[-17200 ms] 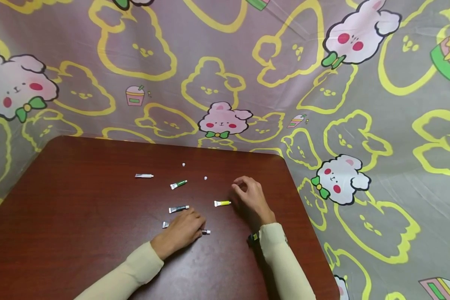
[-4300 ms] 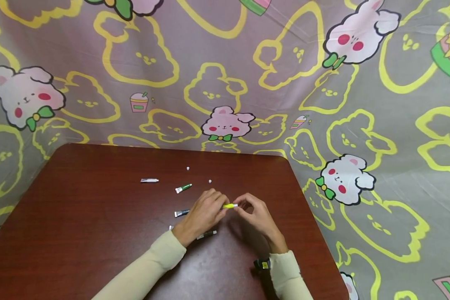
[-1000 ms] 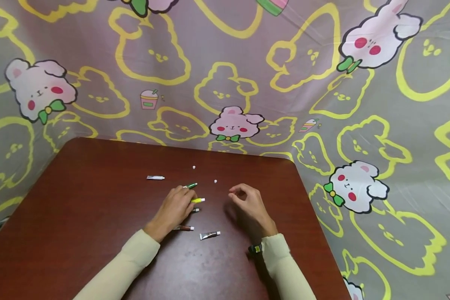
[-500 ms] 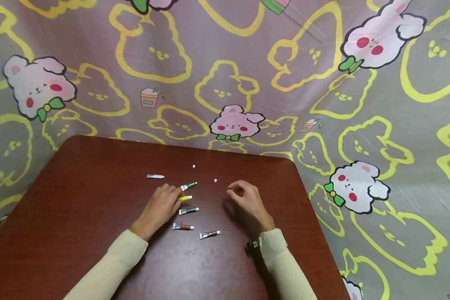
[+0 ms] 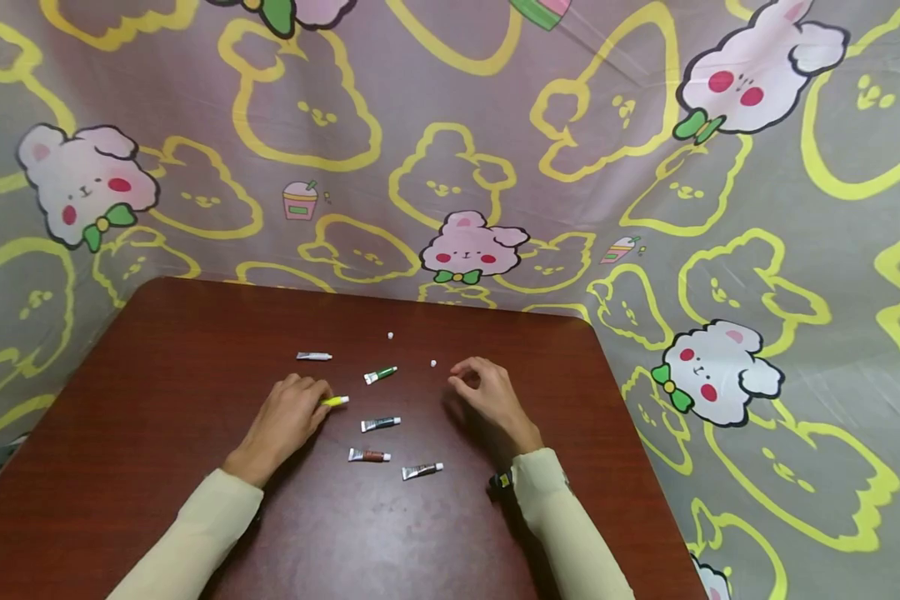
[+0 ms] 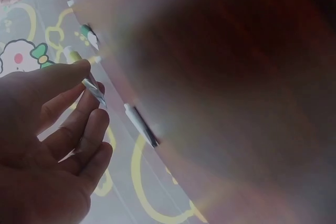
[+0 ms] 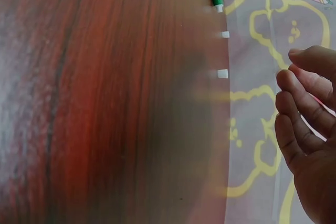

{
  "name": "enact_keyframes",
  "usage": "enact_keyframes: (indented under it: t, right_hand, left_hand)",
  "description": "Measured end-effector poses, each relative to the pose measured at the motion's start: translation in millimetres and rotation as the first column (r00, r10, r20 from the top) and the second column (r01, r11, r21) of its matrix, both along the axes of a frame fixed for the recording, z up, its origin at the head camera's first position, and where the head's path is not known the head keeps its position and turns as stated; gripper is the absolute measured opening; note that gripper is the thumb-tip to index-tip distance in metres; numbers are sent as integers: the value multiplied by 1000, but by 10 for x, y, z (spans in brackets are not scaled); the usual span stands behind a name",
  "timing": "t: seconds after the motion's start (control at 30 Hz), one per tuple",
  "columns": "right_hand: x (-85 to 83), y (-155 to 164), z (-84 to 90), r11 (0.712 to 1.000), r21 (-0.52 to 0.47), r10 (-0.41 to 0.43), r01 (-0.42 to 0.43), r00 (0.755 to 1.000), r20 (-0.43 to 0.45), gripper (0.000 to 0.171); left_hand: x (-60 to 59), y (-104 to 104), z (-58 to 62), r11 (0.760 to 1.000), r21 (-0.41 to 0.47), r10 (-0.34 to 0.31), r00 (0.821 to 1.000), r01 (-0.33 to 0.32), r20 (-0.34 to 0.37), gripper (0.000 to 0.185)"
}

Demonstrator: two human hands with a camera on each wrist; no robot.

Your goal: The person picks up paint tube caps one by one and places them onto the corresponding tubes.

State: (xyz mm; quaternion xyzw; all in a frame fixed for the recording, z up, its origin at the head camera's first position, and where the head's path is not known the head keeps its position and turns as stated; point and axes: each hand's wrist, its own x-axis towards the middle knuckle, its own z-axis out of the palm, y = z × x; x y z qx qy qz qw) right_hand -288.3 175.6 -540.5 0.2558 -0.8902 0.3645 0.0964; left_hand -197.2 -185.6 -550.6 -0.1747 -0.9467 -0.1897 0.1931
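Observation:
My left hand (image 5: 285, 421) pinches a small yellow paint tube (image 5: 336, 402) between thumb and fingers, its white end pointing right. In the left wrist view the tube's silver crimped tail (image 6: 95, 95) shows beyond the thumb. My right hand (image 5: 492, 400) is at the right with its fingers loosely bent; in the right wrist view the thumb and fingers (image 7: 294, 103) hold nothing. Nearest to it is a small white cap (image 5: 433, 363). A green tube (image 5: 381, 375) and a dark blue-green tube (image 5: 381, 424) lie between the hands.
A white tube (image 5: 314, 357) lies beyond the left hand, and a second white cap (image 5: 390, 336) farther back. Nearer me are a brown tube (image 5: 369, 456) and a dark tube (image 5: 422, 472). Patterned cloth (image 5: 450, 167) hangs behind the reddish-brown table (image 5: 360, 542).
Seconds ago both hands were together at the yellow tube. Since then my left hand has carried it left, past the green and blue-green tubes. The right hand has barely moved over the last second.

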Motion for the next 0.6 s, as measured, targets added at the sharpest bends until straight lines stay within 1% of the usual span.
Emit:
enact_keyframes:
  t: [0.2, 0.4, 0.6]
  right_hand:
    - [-56, -52, -45, 999, 31, -7, 7, 1000, -7, 12]
    - [-92, -95, -56, 999, 38, -14, 16, 999, -36, 11]
    - [-137, -120, -49, 998, 53, -30, 32, 999, -41, 11]
  left_hand:
    - [25, -78, -31, 1000, 9, 5, 1000, -4, -25, 19]
    - [51, -147, -71, 1000, 14, 10, 1000, -10, -28, 19]
    - [79, -204, -86, 1000, 22, 6, 998, -4, -62, 20]
